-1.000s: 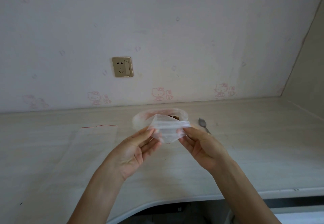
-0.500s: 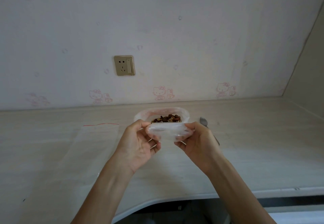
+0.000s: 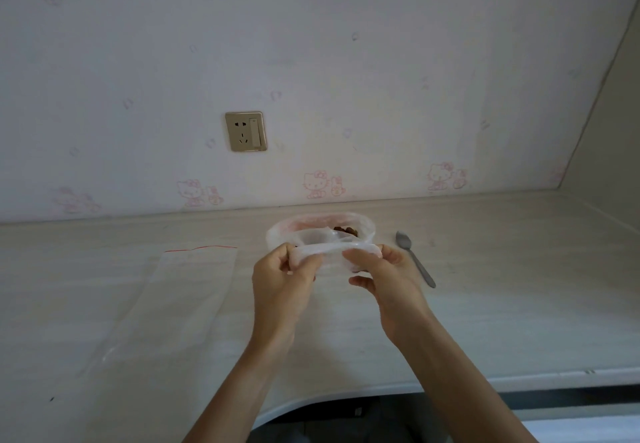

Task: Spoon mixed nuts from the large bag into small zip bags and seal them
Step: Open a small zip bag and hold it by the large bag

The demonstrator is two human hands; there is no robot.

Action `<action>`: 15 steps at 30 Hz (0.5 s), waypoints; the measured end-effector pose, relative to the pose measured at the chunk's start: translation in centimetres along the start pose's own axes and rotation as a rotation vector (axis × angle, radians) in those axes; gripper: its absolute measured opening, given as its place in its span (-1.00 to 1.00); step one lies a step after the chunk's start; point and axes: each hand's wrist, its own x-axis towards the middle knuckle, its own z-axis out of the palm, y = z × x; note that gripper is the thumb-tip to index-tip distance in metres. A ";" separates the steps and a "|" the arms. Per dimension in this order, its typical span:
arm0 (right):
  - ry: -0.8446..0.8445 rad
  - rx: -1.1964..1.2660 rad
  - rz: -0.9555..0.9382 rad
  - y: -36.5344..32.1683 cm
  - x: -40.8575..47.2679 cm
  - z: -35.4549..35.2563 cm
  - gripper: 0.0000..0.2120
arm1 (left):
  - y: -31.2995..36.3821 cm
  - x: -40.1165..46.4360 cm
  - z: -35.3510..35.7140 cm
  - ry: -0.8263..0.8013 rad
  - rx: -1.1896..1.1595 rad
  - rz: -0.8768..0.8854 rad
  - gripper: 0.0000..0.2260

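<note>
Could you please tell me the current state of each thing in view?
small zip bag: mouth pulled open, held off the table
left hand: pinching the bag's left edge
right hand: pinching its right edge
large bag: open, nuts inside
spoon: lying on table, unused
flat bags: lying flat

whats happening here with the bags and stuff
A person is holding a small clear zip bag in the air with both hands, the left hand and right hand each pinching an end of its mouth. Behind it on the counter sits the large bag, open, with nuts showing inside. A spoon lies untouched to its right, and a flat empty zip bag lies to the left.
</note>
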 end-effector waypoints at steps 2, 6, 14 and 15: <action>0.126 -0.018 0.018 0.2 0.2 0.5 -0.95 | -0.5 0.1 0.2 0.065 0.047 0.074 -0.84; 0.201 0.099 0.059 -0.1 0.4 -0.2 -0.90 | -1.4 0.9 -0.3 0.085 -0.002 0.062 -0.77; 0.045 0.275 0.149 0.2 0.2 -1.7 -0.86 | -1.5 0.6 -2.0 0.079 0.348 0.335 -0.71; 0.007 0.293 0.177 0.2 0.3 -1.9 -0.82 | -1.3 0.9 -2.1 0.058 0.241 0.229 -0.74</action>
